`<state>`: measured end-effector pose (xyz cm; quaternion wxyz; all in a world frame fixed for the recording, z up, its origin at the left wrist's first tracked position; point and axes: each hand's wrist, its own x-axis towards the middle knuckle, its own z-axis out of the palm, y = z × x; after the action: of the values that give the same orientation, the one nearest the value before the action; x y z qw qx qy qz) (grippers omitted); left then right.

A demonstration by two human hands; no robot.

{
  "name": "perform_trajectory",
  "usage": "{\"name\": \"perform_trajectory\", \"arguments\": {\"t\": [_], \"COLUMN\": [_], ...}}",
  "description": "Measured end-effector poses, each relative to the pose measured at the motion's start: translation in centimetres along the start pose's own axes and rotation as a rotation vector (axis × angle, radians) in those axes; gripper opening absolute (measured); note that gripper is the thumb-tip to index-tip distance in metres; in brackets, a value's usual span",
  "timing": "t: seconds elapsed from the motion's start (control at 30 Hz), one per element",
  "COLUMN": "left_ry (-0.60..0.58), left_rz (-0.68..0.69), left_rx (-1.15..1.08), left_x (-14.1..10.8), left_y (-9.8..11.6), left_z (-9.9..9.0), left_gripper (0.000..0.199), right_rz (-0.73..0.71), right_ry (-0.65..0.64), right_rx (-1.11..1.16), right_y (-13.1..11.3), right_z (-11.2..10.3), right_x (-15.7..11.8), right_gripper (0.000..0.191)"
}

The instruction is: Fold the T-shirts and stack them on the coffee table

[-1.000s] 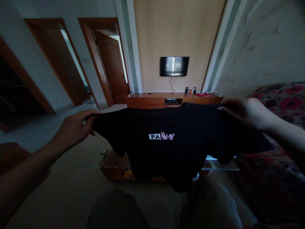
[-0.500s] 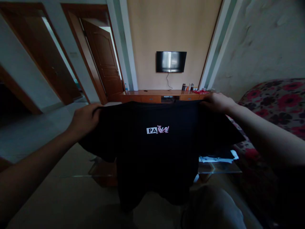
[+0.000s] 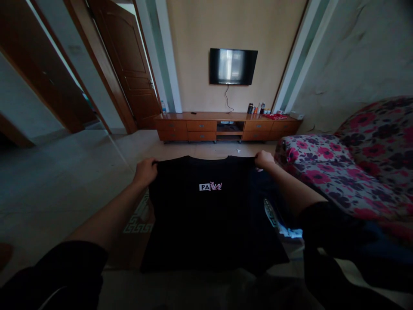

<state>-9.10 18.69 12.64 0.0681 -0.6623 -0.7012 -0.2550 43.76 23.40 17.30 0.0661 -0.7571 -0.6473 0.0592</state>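
A black T-shirt (image 3: 206, 224) with a small white and pink "PAWS" print is spread between my hands, its neckline facing away from me. My left hand (image 3: 146, 172) is closed on the shirt's left shoulder. At the opposite shoulder, my right hand (image 3: 265, 161) pinches the cloth. The lower part of the shirt lies over a low glass table (image 3: 295, 250), which it mostly hides. To the right of the shirt, dark and light blue folded cloth (image 3: 290, 231) shows on the table.
A sofa with a floral cover (image 3: 368, 168) stands on the right. Across the room is a long wooden cabinet (image 3: 200, 125) with bottles and cans (image 3: 256, 108) on it, below a wall-mounted television (image 3: 232, 66). A brown door (image 3: 129, 64) is at the back left.
Both hands have moved away from me and closer together, and the shirt now lies flatter over the table. The view has tilted down, showing more floor and sofa.
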Motion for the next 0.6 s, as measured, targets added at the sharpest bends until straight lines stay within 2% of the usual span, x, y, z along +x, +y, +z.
{"name": "perform_trajectory", "arguments": {"t": [0.1, 0.13, 0.2, 0.27, 0.3, 0.37, 0.4, 0.43, 0.53, 0.6], "left_ry": [-0.007, -0.010, -0.058, -0.183, -0.220, -0.235, -0.221, -0.205, -0.201, -0.222], "left_rz": [-0.127, -0.158, -0.169, -0.130, -0.115, -0.068, -0.031, 0.015, 0.157, 0.163], "left_rx": [-0.045, -0.047, -0.027, 0.026, 0.065, 0.137, 0.160, 0.174, 0.179, 0.183], "left_x": [-0.4, -1.0, -2.6, -4.6, -5.6, -7.2, -7.8, -8.3, -9.7, -11.0], "left_y": [-0.7, -0.8, -0.9, -1.1, -1.2, -1.4, -1.3, -1.1, 0.2, 1.4], "left_z": [5.0, 6.6, 9.7, 12.2, 13.1, 14.1, 14.3, 14.3, 14.2, 14.5], "left_gripper": [0.042, 0.050, 0.080, 0.103, 0.105, 0.096, 0.088, 0.079, 0.056, 0.052], "right_rz": [0.042, 0.041, 0.021, 0.004, 0.000, 0.011, 0.004, -0.034, -0.187, -0.200], "right_ry": [-0.012, -0.009, -0.037, -0.103, -0.132, -0.165, -0.173, -0.162, -0.086, -0.058], "right_rx": [0.101, 0.109, 0.104, 0.105, 0.103, 0.082, 0.058, 0.033, -0.035, -0.049], "right_y": [-0.5, -0.7, -1.1, -1.6, -1.9, -2.3, -2.4, -2.4, -2.2, -1.8], "right_z": [4.5, 6.0, 9.1, 12.2, 13.8, 16.8, 18.2, 19.5, 22.4, 23.5], "right_x": [2.0, 2.4, 2.4, 1.7, 1.0, -0.5, -1.4, -2.2, -4.1, -4.8], "right_gripper": [0.037, 0.040, 0.049, 0.070, 0.084, 0.103, 0.105, 0.102, 0.076, 0.066]}}
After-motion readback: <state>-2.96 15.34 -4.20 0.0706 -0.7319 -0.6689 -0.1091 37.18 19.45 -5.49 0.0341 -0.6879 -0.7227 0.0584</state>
